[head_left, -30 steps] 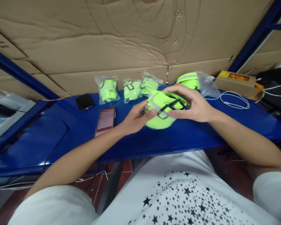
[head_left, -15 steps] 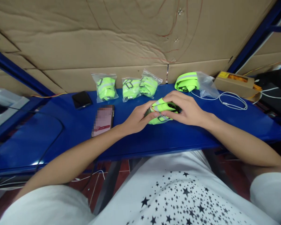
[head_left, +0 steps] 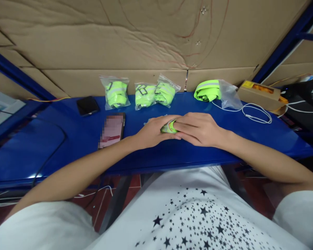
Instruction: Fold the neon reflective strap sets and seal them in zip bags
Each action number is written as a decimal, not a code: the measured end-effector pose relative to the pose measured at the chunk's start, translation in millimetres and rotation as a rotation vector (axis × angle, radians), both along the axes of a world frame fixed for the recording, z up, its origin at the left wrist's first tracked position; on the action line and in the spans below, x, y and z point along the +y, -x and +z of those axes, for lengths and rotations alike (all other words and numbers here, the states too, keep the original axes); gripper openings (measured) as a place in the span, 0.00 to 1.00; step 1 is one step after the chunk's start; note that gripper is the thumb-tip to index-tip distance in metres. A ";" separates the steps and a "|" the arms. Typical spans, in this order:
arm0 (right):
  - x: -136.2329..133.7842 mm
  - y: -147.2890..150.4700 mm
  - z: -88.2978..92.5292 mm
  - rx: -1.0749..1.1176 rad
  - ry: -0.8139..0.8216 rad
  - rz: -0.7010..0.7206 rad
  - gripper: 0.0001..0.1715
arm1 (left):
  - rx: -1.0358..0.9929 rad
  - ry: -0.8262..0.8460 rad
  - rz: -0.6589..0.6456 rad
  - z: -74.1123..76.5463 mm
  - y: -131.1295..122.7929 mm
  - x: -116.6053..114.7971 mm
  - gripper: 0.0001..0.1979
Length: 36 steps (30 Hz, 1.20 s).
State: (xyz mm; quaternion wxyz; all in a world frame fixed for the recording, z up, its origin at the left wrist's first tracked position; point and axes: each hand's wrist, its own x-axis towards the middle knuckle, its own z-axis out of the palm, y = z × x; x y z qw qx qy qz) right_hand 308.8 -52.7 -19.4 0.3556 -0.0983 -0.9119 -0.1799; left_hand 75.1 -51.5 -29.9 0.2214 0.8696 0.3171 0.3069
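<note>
Above the front middle of the table, a folded neon-yellow reflective strap (head_left: 169, 127) sits between my two hands, mostly hidden by the fingers. My left hand (head_left: 152, 133) is wrapped around its left side, and a bit of clear plastic pokes out behind that hand. The plastic appears to surround the strap. From the right, my right hand (head_left: 202, 130) closes over the bundle, its fingers pressing at the end. Both hands' fingertips meet in front of it.
Several bagged neon straps (head_left: 116, 93) stand along the cardboard wall (head_left: 151, 52). Right of them lies a rolled neon strap (head_left: 208, 91) by a clear bag (head_left: 228, 95). A white cable (head_left: 258, 119), an open carton (head_left: 259, 97), a phone (head_left: 112, 130) and a black item (head_left: 87, 105) rest on the blue table (head_left: 146, 159).
My hands have closed further around the strap, which now shows much less. The right hand has shifted slightly left and nearer to me. Clear plastic now shows behind the left hand.
</note>
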 end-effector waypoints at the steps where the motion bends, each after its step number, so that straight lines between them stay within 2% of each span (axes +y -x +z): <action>1: -2.0 0.8 -0.4 -0.026 0.001 -0.007 0.15 | 0.034 -0.023 -0.008 2.0 0.7 -0.8 0.39; 3: -4.1 1.2 0.8 -0.065 0.120 -0.023 0.16 | 0.063 -0.051 -0.023 6.5 2.3 -0.3 0.37; 5: -3.6 -0.7 4.7 -0.072 0.334 -0.007 0.19 | 0.014 -0.054 -0.013 11.2 3.8 2.2 0.33; 7: -1.7 -3.8 9.6 -0.022 0.523 0.033 0.25 | -0.082 -0.052 0.037 15.3 4.8 4.7 0.28; 9: -0.4 -5.4 13.5 0.015 0.600 0.055 0.33 | -0.157 -0.054 0.066 18.9 4.9 4.2 0.25; 12: -2.2 -0.9 16.1 -0.088 0.622 0.074 0.34 | -0.105 -0.079 0.008 23.8 3.2 -4.9 0.24; 14: -5.6 5.3 16.9 -0.216 0.667 0.110 0.30 | 0.002 -0.125 -0.050 28.0 1.4 -13.9 0.23; 16: -9.5 10.0 19.1 -0.252 0.678 0.128 0.24 | 0.047 -0.134 -0.063 33.9 0.0 -21.1 0.22; 18: -13.0 9.6 24.1 -0.147 0.592 0.110 0.22 | -0.059 -0.086 -0.024 40.9 -0.7 -24.1 0.20; 20: -15.5 3.7 31.5 0.037 0.468 0.061 0.22 | -0.288 0.001 0.020 46.4 -1.0 -22.4 0.20; 21: -15.8 -0.7 35.1 0.126 0.425 0.033 0.22 | -0.418 0.085 0.028 47.3 -1.1 -20.2 0.22; 23: -13.2 -9.5 38.5 0.258 0.416 -0.011 0.22 | -0.609 0.359 0.010 43.4 -1.3 -14.3 0.27; 26: 0.9 -16.7 24.4 0.292 0.596 0.034 0.20 | -0.658 0.796 -0.027 24.0 -0.9 -3.8 0.32; 28: 16.2 -17.1 2.7 0.254 0.845 0.123 0.22 | -0.615 0.930 0.003 8.1 0.3 3.9 0.31; 29: 24.5 -16.7 -9.4 0.268 0.997 0.157 0.27 | -0.581 0.977 0.038 1.4 1.4 7.7 0.31; 30: 32.5 -16.3 -20.6 0.274 1.130 0.174 0.29 | -0.539 1.011 0.076 -3.6 2.9 11.3 0.30; 32: 45.7 -16.1 -37.2 0.276 1.298 0.168 0.25 | -0.471 1.018 0.137 -8.3 7.4 17.2 0.29; 34: 53.0 -16.5 -43.6 0.282 1.388 0.151 0.21 | -0.443 0.962 0.165 -7.6 13.0 20.7 0.28; 36: 53.8 -17.3 -42.4 0.311 1.458 0.145 0.21 | -0.446 0.899 0.158 -5.5 17.7 21.9 0.29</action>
